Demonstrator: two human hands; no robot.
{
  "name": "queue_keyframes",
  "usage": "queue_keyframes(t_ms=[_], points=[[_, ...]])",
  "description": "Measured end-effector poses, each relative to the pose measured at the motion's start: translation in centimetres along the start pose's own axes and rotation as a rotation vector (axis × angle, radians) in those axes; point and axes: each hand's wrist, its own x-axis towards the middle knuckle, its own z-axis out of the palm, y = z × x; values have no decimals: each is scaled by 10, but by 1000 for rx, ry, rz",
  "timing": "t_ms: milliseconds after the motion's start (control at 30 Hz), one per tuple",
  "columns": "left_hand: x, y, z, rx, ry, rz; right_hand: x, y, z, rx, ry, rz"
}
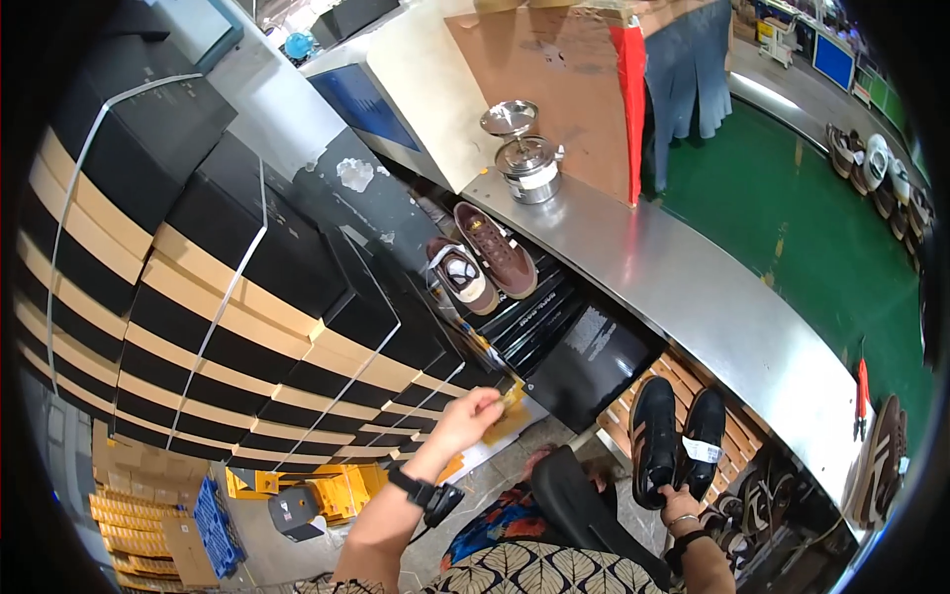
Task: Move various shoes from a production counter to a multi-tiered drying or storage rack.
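You're handling shoes: your right hand (681, 501) is gripping the pair of black shoes (678, 439) by the heels, near right, below the steel surface (693, 287). Your left hand (472, 416) is pinching a small yellowish tag (511, 400) by the stacked boxes (247, 327). Black uppers, white tag inside one. Judging next: you're needing somewhere to set the pair down.

Left hand (468, 418): pinches small yellow tag (510, 401). Right hand (679, 505), 5 o'clock: grips black shoes (678, 438). Brown shoes (482, 263), 12 o'clock, on boxes (247, 277).

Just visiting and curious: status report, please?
Left hand pinching a small yellowish tag. Right hand gripping a pair of black shoes by the heels. Nothing between hands and stacked black boxes.
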Motion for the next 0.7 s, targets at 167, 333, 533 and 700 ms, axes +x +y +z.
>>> queue_keyframes(t_ms=[167, 333, 533, 700], points=[[69, 22, -20, 380, 170, 99, 0, -12, -16, 30, 8, 125], [173, 45, -37, 522, 251, -13, -17, -6, -65, 154, 247, -4], [291, 32, -50, 300, 211, -337, -37, -33, -132, 472, 249, 196], [341, 27, -53, 5, 343, -531, -66, -70, -173, 594, 133, 283]])
